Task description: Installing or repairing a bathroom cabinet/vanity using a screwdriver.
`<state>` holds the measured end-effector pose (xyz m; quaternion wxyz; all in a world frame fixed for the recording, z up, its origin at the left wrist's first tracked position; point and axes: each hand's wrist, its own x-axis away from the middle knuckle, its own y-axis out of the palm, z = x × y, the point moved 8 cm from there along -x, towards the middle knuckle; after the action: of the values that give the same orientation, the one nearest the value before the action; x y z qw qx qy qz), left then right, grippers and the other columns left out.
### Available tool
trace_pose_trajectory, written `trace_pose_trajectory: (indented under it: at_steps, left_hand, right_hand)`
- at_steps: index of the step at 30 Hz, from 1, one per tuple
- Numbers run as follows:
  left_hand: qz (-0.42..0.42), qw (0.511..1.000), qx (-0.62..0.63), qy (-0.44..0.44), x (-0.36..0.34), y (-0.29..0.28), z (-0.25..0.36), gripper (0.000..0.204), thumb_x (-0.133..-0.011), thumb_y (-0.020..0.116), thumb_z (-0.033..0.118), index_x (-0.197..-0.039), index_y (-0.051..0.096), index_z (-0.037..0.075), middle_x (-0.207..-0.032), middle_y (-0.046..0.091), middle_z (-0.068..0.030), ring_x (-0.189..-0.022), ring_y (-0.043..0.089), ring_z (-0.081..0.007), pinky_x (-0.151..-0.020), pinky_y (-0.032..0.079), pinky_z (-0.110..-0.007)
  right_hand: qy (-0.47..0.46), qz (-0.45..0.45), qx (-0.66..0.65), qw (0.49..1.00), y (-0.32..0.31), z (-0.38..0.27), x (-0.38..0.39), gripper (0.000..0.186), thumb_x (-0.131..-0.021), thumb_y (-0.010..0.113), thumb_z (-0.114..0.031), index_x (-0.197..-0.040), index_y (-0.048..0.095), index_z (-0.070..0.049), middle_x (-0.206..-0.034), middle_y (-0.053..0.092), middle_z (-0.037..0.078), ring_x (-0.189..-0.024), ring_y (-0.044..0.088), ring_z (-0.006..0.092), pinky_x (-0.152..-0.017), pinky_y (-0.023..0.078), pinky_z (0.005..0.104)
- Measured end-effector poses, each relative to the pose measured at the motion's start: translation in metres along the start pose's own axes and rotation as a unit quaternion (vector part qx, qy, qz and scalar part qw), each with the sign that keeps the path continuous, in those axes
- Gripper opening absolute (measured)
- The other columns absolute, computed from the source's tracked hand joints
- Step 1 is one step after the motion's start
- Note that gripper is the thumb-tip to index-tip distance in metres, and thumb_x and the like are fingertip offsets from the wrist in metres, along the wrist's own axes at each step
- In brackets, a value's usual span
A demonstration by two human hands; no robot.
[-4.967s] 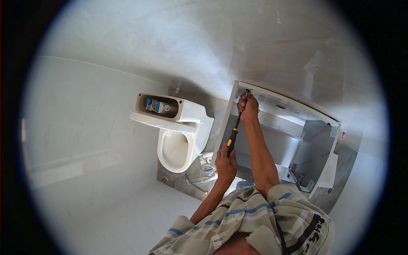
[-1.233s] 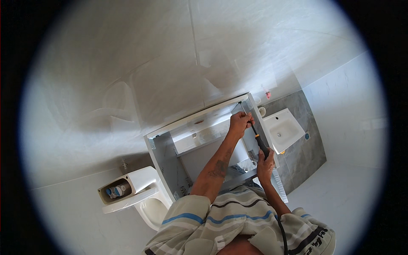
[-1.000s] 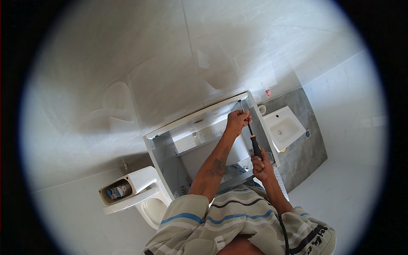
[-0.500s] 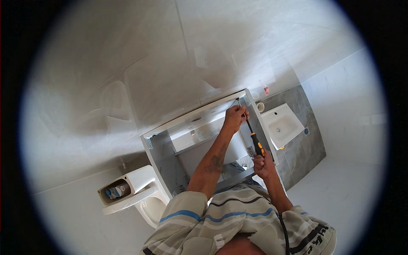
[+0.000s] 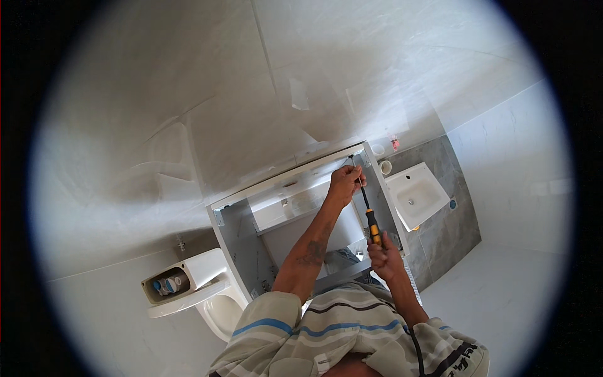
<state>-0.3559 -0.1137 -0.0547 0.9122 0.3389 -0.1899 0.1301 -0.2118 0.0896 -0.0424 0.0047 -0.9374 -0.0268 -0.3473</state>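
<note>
A long black-shafted screwdriver with a black and orange handle (image 5: 374, 229) reaches into the back right corner of an open-topped grey and white cabinet (image 5: 237, 235). My right hand (image 5: 385, 257) is closed around the lower end of its handle. Farther forward, my left hand (image 5: 345, 186) pinches the shaft near the tip, below the back rail (image 5: 314, 168). The tip points at a small dark spot beside the metal corner bracket (image 5: 367, 159). Whether a screw sits at the tip is too small to tell.
Right of the cabinet lies a white washbasin (image 5: 418, 196) on the grey tiled floor (image 5: 443, 245), near a white pipe stub (image 5: 385, 167). On the left stands a white toilet (image 5: 220, 308) with its tank (image 5: 166, 286) uncovered. A pale tiled wall (image 5: 251, 94) rises behind the cabinet.
The whole view has shifted, so the cabinet appears slightly lower. The screwdriver stands a little more upright, its handle slightly farther left. Both hands keep their grip.
</note>
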Motion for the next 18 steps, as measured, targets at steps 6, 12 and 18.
trace_pose_trajectory:
  at_steps: [6,12,18]
  left_hand:
    - [-0.011,0.999,0.015,0.034,-0.007,-0.003,-0.003,0.019,-0.089,0.061,0.019,-0.083,0.053,0.002,-0.074,0.061,-0.0088,-0.057,0.059,-0.0167,-0.043,0.039,-0.022]
    - [-0.065,0.997,0.026,0.010,0.001,0.004,-0.002,0.023,-0.093,0.053,0.025,-0.095,0.058,0.002,-0.090,0.060,-0.0091,-0.082,0.058,-0.0191,-0.069,0.048,-0.032]
    - [-0.188,0.968,-0.045,-0.160,0.086,0.040,-0.062,0.034,-0.091,0.055,0.035,-0.114,0.055,0.010,-0.107,0.060,-0.0009,-0.097,0.057,-0.0139,-0.074,0.046,-0.027]
  right_hand:
    - [-0.066,0.067,0.114,0.989,0.018,-0.051,0.021,0.035,-0.090,0.057,-0.034,-0.097,0.049,-0.001,-0.075,0.054,0.012,-0.054,0.053,0.0205,-0.042,0.040,0.0300]
    - [-0.327,0.164,0.338,0.867,0.013,-0.082,0.021,0.032,-0.086,0.063,-0.019,-0.105,0.048,0.001,-0.089,0.056,0.026,-0.080,0.055,0.0450,-0.067,0.043,0.0483]
    - [-0.348,0.151,0.371,0.848,0.016,-0.089,0.021,0.033,-0.086,0.063,-0.018,-0.108,0.045,-0.002,-0.093,0.058,0.025,-0.081,0.058,0.0430,-0.065,0.045,0.0478]
